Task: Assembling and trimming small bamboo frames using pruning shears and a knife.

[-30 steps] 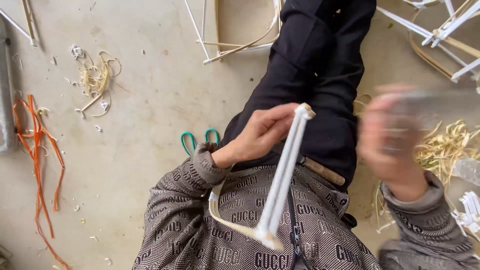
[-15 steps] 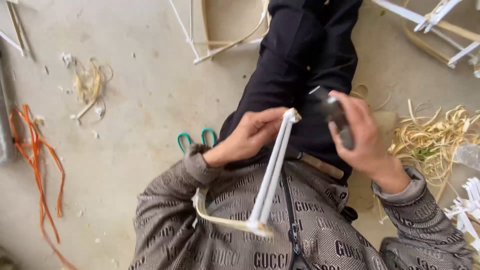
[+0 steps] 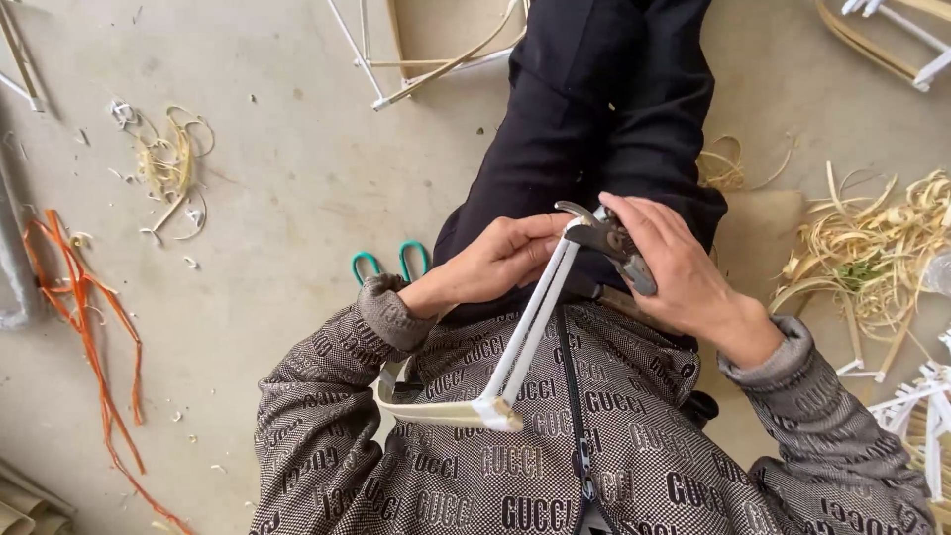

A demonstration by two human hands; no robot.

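Note:
My left hand (image 3: 500,262) grips the upper end of a pair of thin white rods (image 3: 530,327) joined at the bottom to a pale bent strip (image 3: 431,410) lying across my lap. My right hand (image 3: 684,272) holds metal pliers (image 3: 612,241), whose jaws touch the top end of the rods right beside my left fingers. I sit on the floor in a patterned brown jacket and black trousers.
Green-handled scissors (image 3: 388,262) lie on the concrete floor (image 3: 267,198) by my left forearm. Orange strips (image 3: 84,327) lie at the left, pale shavings (image 3: 173,168) at upper left and a shavings pile (image 3: 872,248) at the right. White rod frames (image 3: 396,59) rest at the top.
My right hand came in from the right with the pliers and now sets their jaws on the top end of the white rods. My left hand kept its hold.

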